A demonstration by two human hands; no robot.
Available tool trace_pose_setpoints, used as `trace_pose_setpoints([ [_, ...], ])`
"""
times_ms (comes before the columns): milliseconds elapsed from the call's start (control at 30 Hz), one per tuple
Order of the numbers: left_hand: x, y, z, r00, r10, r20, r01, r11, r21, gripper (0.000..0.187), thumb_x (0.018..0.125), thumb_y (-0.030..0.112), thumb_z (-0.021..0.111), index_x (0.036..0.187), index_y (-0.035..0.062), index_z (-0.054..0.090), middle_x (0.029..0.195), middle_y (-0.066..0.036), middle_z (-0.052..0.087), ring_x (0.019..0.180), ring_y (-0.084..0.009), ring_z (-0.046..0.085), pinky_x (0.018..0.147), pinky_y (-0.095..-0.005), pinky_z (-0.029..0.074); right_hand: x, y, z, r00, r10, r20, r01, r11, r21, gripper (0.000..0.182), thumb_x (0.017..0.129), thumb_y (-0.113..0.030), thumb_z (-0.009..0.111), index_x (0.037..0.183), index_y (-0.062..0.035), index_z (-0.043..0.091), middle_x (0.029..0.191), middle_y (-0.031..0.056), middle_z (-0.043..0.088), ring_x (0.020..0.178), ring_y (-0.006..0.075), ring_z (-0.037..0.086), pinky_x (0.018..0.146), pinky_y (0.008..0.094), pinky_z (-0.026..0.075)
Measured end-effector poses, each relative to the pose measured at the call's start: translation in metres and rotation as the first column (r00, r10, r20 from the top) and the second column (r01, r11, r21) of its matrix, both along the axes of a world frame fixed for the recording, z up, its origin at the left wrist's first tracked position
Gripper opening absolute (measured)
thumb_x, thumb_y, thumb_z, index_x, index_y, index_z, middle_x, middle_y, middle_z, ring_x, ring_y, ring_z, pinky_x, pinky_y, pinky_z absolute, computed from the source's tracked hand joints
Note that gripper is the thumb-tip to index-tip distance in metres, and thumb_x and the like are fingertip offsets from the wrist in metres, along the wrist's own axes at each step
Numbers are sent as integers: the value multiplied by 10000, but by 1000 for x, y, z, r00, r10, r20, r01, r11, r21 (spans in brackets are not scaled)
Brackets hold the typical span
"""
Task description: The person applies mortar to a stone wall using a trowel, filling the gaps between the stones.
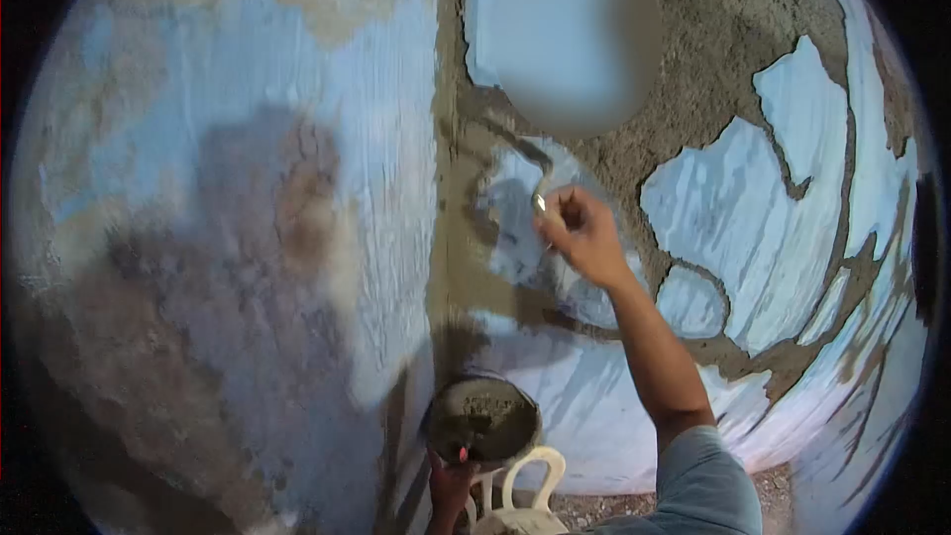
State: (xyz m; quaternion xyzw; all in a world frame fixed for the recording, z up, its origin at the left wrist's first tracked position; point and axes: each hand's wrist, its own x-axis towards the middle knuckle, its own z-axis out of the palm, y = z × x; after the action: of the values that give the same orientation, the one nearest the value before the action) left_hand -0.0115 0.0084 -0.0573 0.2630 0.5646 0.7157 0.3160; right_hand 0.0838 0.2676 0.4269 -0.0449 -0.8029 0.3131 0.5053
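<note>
My right hand [581, 228] is closed round the handle of a trowel [532, 152]. The narrow dark blade points up and left, close to the wall by the inside corner. Wet grey mortar [452, 248] lines this corner. Lower down, my left hand [452, 483] grips the near edge of a round bowl [536, 423], with the thumb over the rim. Dark wet mortar [487, 411] lies in the bowl, which sits low beside the corner.
A white plastic chair [535, 481] stands just below the bowl. Rough grey mortar [713, 30] covers parts of the pale blue right wall [728, 188]. The left wall [386, 178] is streaked and stained, with a shadow on it. Gravelly ground [614, 508] shows at the bottom.
</note>
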Motion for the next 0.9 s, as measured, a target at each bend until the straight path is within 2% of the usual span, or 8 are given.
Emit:
trace_pose_setpoints([
  [67,15,-18,73,999,28,35,-22,986,-164,1120,928,85,763,1672,130,-73,1281,-215,636,990,-263,715,907,-412,588,-20,-11,78,1000,-18,-19,17,999,-49,184,956,-166,726,989,-16,624,797,33,652,643,95,614,566,265,520],
  [167,1,-4,11,981,86,-172,-98,993,-64,1138,943,93,753,1664,138,-126,1146,-225,681,973,-297,719,953,-460,586,-56,0,178,995,-24,-97,19,999,-51,228,957,-222,703,913,0,671,754,51,647,637,130,617,550,292,514],
  [267,-7,4,-11,981,13,196,-9,1000,-22,1257,883,96,821,1655,152,-170,1148,-223,697,1031,-299,713,962,-481,580,-87,14,263,985,-42,-166,52,997,52,334,988,-287,672,899,34,699,773,88,677,618,154,617,562,318,523],
  [367,12,-8,18,990,100,-97,-107,992,-63,1035,949,215,796,1698,197,80,1438,-159,554,1150,-281,636,902,-424,564,-105,5,322,958,-159,-240,194,972,131,381,961,-291,672,847,69,731,725,127,705,612,191,676,573,351,567],
  [400,8,-10,20,996,69,-58,-79,977,-196,1164,885,263,868,1701,220,39,1291,-147,634,1038,-239,642,870,-419,565,-110,-4,335,945,-191,-267,234,962,139,375,953,-279,666,835,71,731,719,131,706,613,199,683,573,358,568],
  [500,3,13,-57,963,185,-196,-188,982,0,1028,960,280,789,1702,233,78,1180,-134,665,879,-212,626,792,-405,555,-126,0,372,934,-205,-292,254,957,140,383,954,-292,679,827,69,704,707,136,673,546,187,616,473,343,464],
  [633,-12,46,-79,785,-2,620,-257,909,328,816,1057,280,627,1700,247,127,1020,-98,651,727,-157,505,706,-353,495,-139,12,398,889,-350,-294,406,901,156,357,885,-239,615,742,71,719,691,175,712,606,259,716,583,396,579],
  [900,1,17,-28,992,113,49,-115,993,38,914,1009,227,685,1698,243,85,1044,-109,659,788,-183,545,742,-370,514,-127,-12,392,827,-484,-285,537,831,146,313,858,-248,691,825,62,719,765,194,747,647,294,744,658,393,606],
])
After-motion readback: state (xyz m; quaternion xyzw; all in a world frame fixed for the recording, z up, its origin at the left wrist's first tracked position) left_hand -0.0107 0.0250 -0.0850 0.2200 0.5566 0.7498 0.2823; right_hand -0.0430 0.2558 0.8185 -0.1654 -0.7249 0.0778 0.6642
